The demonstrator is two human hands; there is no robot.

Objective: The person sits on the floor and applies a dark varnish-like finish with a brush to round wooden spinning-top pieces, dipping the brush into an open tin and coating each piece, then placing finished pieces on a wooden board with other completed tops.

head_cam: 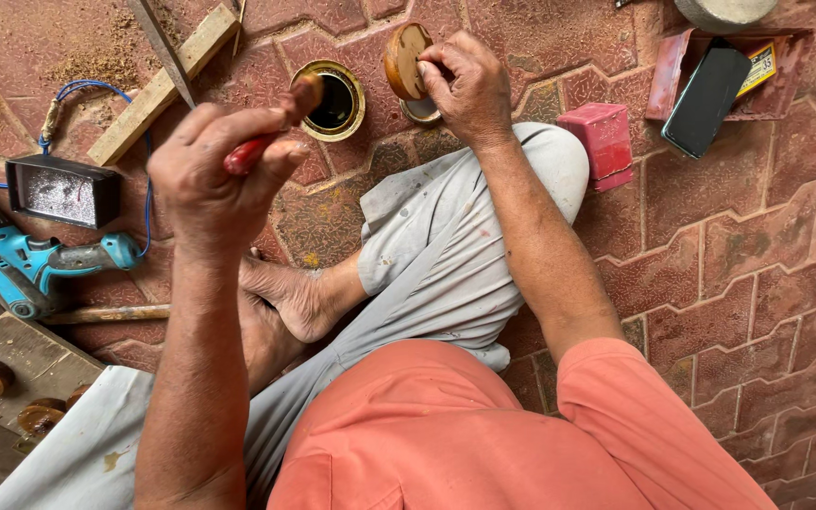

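The person sits on the paved brick floor (739,283), and the open tin (332,99) of dark finish makes the handiest landmark. Just right of the tin, the right hand (465,90) pinches a round wooden disc (404,61) on edge, fingers closed around its rim, with its broad face turned left toward the tin. Under the disc lies what may be the tin's lid (420,110), though the hand hides most of it. Left of and nearer than the tin, the left hand (219,175) is closed around a red-handled brush (271,127); its long axis runs up and to the right, so the dark tip hangs at the tin's left rim and points on toward the disc. The brush hand is the nearer one to the tin. Farther left of the tin lie a wooden strip (158,90) and a blue power drill (30,264); well right of it sit a pink block (606,142) and a dark phone (705,94).
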